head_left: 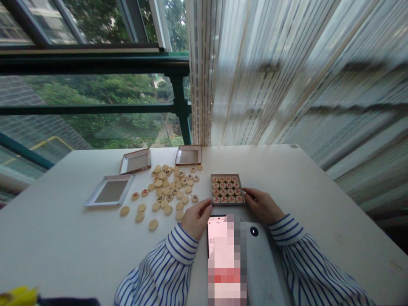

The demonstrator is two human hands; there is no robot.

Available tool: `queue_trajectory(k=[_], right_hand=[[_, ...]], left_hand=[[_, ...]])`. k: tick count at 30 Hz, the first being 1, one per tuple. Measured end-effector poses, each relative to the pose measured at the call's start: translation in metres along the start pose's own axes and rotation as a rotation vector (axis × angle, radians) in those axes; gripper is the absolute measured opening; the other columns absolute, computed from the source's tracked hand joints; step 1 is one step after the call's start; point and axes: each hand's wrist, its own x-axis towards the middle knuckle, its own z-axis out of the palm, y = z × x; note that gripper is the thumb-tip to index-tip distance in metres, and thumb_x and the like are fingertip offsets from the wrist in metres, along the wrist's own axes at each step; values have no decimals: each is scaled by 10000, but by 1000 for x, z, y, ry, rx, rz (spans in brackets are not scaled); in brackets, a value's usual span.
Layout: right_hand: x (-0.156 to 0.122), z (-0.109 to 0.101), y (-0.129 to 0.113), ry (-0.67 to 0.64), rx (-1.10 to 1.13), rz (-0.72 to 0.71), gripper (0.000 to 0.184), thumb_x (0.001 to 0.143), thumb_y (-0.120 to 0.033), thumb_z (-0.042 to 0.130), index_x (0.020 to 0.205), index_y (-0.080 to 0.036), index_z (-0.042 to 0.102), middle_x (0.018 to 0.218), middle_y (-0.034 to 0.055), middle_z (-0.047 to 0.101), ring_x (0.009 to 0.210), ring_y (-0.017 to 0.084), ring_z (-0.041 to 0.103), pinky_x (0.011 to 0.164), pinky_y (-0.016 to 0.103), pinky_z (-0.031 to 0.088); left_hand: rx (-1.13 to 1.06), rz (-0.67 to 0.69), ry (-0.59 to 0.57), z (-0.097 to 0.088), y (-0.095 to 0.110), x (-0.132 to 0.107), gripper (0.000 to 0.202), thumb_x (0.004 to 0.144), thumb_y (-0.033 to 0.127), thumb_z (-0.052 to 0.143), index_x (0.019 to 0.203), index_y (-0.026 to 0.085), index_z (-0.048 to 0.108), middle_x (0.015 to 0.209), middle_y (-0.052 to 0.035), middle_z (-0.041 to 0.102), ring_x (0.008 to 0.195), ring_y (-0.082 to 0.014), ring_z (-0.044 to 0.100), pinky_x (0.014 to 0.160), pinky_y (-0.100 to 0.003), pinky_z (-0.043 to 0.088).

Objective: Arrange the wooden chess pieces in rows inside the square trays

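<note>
A small square box stands on the table, filled with rows of round Chinese chess pieces whose red characters face up. At its near left corner, my left hand has thumb and fingers closed on the rim. From the other side, my right hand pinches the right wall with its fingertips. Loose Chinese chess pieces lie in a scattered heap left of the box. Many of them are face down; some show black or red characters.
Three shallow box parts, one white and two brown-edged, lie around the heap's left and far sides. Between my forearms are a phone with a lit screen and a grey-white device. Beyond the white table hang curtains beside a window.
</note>
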Motion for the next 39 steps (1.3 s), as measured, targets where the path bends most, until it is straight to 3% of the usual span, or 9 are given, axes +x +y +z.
queue_trajectory(k=[11, 16, 22, 27, 34, 39], right_hand=[[1, 0, -2, -3, -9, 7, 367, 827, -283, 378, 1082, -129, 591, 1028, 99, 645, 922, 192, 597, 783, 305, 464], [0, -2, -1, 21, -12, 27, 376, 820, -301, 388, 1082, -117, 586, 961, 91, 662, 839, 176, 607, 753, 292, 461], [0, -7, -2, 132, -44, 17, 334, 799, -306, 418, 1016, -130, 599, 798, 53, 655, 628, 139, 576, 603, 263, 457], [-1, -16, -13, 215, -77, -89, 261, 804, -317, 438, 920, -156, 607, 770, 47, 634, 614, 132, 554, 597, 262, 442], [-3, -26, -37, 153, -139, -190, 236, 826, -329, 428, 845, -183, 612, 768, 44, 616, 631, 131, 548, 618, 262, 430], [2, -25, -55, 113, -187, -271, 228, 824, -318, 438, 873, -181, 614, 791, 50, 614, 675, 137, 553, 630, 256, 420]], left_hand=[[-14, 20, 13, 0, 2, -2, 355, 785, 314, 482, 1065, 133, 603, 1032, -81, 653, 961, -184, 601, 888, -327, 462], [6, 6, 58, -5, 6, -3, 352, 769, 317, 500, 1040, 122, 613, 1020, -94, 656, 949, -188, 607, 869, -320, 476], [68, 47, 188, -23, 6, -13, 312, 765, 315, 509, 996, 140, 624, 972, -84, 668, 852, -173, 631, 784, -313, 517], [137, 92, 312, -43, 9, -24, 267, 768, 299, 508, 952, 153, 635, 926, -67, 673, 818, -157, 630, 727, -276, 528], [287, 132, 427, -66, 2, -25, 262, 766, 308, 505, 938, 153, 627, 881, -63, 668, 718, -147, 626, 646, -275, 535], [460, 295, 410, -73, 3, -13, 238, 760, 272, 518, 943, 153, 615, 914, -72, 662, 860, -177, 609, 786, -325, 505]])
